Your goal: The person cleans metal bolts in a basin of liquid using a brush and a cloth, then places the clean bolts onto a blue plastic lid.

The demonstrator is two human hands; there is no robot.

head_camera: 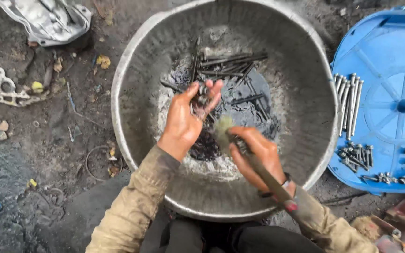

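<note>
A wide dented metal basin sits on the ground below me, holding dark oily liquid and several long dirty bolts. My left hand is raised over the basin, its fingers pinched on a small dark metal part. My right hand grips a brush by its handle, and the pale bristle end sits just under the held part, blurred. Both hands are wet and stained.
A blue plastic lid lies at the right with rows of cleaned bolts and smaller screws. A grey cloth lies top left, a metal bracket at the left, scraps on the dirty ground.
</note>
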